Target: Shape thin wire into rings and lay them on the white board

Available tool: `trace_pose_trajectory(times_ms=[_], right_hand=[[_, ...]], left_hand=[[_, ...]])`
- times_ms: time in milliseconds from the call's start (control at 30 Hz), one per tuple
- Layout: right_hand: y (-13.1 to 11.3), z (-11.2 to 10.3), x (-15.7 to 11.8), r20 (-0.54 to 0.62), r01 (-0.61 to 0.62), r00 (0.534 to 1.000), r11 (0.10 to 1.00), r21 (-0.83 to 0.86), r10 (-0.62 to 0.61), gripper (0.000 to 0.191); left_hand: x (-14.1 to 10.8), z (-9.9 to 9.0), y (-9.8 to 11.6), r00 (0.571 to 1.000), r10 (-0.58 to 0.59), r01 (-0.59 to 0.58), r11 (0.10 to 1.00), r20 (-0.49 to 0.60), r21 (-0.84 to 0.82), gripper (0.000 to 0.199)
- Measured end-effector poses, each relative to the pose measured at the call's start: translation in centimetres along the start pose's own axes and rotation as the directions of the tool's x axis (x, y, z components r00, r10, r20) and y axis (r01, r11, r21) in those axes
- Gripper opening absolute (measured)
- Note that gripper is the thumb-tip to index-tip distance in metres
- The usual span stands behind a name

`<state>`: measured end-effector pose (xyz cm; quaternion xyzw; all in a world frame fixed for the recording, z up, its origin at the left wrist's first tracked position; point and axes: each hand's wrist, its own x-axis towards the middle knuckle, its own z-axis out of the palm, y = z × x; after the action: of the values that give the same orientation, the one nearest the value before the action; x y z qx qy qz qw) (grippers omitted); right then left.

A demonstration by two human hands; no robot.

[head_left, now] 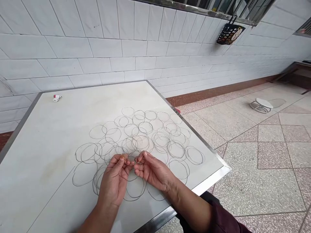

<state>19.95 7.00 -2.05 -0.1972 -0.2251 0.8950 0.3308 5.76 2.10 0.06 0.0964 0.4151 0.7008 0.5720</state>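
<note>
My left hand [116, 178] and my right hand [153, 170] meet over the near part of the white table, fingertips almost touching. A thin copper-coloured wire [130, 164] runs between them. Thumb and fingers of the left hand pinch one part of it. On the right, thumb and index finger close on the wire's other part, with the remaining fingers curled loosely. Beneath and around both hands lie many thin dark wire rings [176, 149], spread flat and overlapping. My wrists and palms hide some of the rings.
The white table [80, 111] has a metal edge [199, 137] and stands against a tiled wall. Small red and white objects [56, 98] lie at its far left corner. A patterned bag [230, 33] hangs under the barred window. A low round stool [262, 105] stands on the tiled floor.
</note>
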Motion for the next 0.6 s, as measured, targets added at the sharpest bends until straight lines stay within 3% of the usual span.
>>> trace_pose_trajectory(times_ms=[600], right_hand=[[-0.19, -0.29, 0.06, -0.032, -0.037, 0.999, 0.989, 0.14, 0.042, 0.028]], left_hand=[[0.04, -0.07, 0.01, 1.0, 0.015, -0.015, 1.0, 0.0, 0.013, 0.022]])
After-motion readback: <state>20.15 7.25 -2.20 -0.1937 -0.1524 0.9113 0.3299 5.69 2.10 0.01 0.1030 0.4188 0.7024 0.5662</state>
